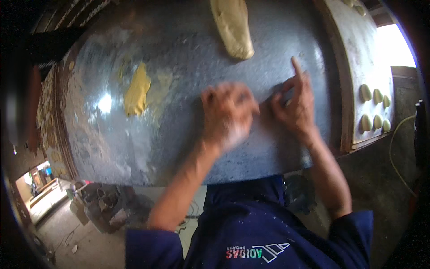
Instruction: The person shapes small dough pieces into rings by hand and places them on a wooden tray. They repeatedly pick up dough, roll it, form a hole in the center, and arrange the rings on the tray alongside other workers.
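Observation:
Both my hands are over a dark metal worktop (188, 148). My left hand (229, 110) is near the middle, its fingers bent downward and smeared by motion; whatever may be under its palm is hidden. To its right is my right hand (295, 101), the index finger stretched away from me and the thumb apart from the palm. No object shows between its fingers. Beyond my hands lies a long strip of pale dough (234, 31). A flat yellow piece of dough (138, 91) rests on the worktop to the left.
At the right edge, a pale board (358, 54) with a wooden rim bears several small dough rounds (366, 93). Another rack or tray of small pieces (48, 130) stands along the left side. Machine parts (105, 199) sit on the floor at lower left. A cable (392, 154) hangs at right.

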Motion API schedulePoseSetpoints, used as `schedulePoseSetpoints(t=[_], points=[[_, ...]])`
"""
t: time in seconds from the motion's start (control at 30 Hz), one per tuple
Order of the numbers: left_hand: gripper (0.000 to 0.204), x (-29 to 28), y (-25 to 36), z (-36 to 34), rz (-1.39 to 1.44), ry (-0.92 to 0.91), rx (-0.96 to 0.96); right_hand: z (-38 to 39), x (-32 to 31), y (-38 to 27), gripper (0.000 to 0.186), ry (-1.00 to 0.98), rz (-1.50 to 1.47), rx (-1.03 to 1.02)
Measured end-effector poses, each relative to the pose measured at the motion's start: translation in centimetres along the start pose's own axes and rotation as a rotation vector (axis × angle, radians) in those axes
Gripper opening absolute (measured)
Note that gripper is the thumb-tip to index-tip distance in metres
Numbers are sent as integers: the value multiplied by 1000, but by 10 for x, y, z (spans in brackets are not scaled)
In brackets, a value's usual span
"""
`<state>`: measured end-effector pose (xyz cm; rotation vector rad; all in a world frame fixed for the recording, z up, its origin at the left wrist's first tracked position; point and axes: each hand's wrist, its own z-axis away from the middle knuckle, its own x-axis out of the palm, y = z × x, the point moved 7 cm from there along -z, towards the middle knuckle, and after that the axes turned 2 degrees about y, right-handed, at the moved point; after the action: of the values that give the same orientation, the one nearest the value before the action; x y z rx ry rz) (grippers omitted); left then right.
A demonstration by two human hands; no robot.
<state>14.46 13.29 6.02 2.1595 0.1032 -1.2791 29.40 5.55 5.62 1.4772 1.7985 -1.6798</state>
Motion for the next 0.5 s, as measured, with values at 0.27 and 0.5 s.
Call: schedulePoseSetpoints(t=[0.27, 0.5], points=[[11, -3, -28, 16, -131, 40, -197, 3, -6, 34, 84, -5, 106, 89], [16, -4, -29, 42, -252, -22, -195, 32, 17, 40, 89, -27, -61, -61]])
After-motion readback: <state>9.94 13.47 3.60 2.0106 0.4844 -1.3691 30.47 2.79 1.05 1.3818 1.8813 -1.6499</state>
